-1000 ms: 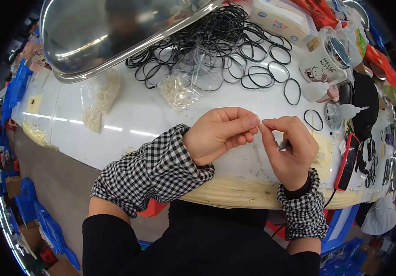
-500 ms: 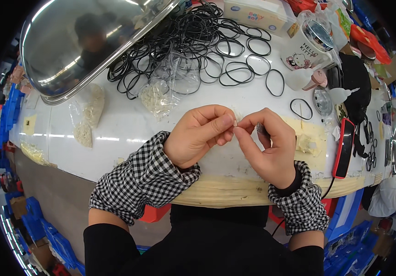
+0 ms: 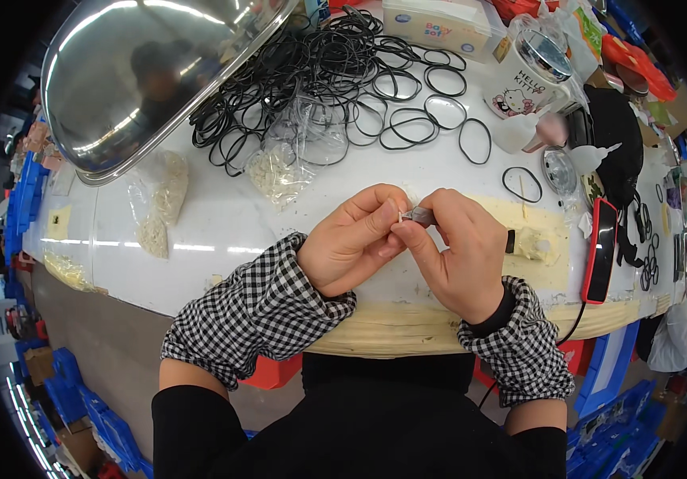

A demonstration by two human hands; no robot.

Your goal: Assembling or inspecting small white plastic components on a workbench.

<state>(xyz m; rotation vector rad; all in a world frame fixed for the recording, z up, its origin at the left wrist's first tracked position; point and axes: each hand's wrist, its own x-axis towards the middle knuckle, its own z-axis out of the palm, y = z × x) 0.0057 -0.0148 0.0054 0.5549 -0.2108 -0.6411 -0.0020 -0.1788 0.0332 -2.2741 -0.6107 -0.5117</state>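
Observation:
My left hand point(image 3: 351, 239) pinches a tiny white piece point(image 3: 400, 215) between thumb and forefinger, above the table's near middle. Close against it, my right hand point(image 3: 463, 251) is closed on a small knife. The knife's grey blade point(image 3: 419, 215) pokes out at the fingertips and points at the white piece. A black end point(image 3: 510, 241) shows behind the right hand; the rest of the grip is hidden by my fingers. Under and right of that hand lies a strip of yellowish tape point(image 3: 547, 227) with a lumpy, pale-yellow pad point(image 3: 536, 246) on it.
A clear bag of small pale pieces point(image 3: 276, 172) lies beyond my hands, beside piled black rubber rings point(image 3: 304, 72). A shiny metal bowl point(image 3: 144, 80) stands tilted at far left, near another bag point(image 3: 160, 207). At right are a red-edged phone point(image 3: 600, 251) with cable and a white cup point(image 3: 523, 84).
The knife's blade has come forward from inside my right hand to the fingertips, at the white piece. Both hands stay close together.

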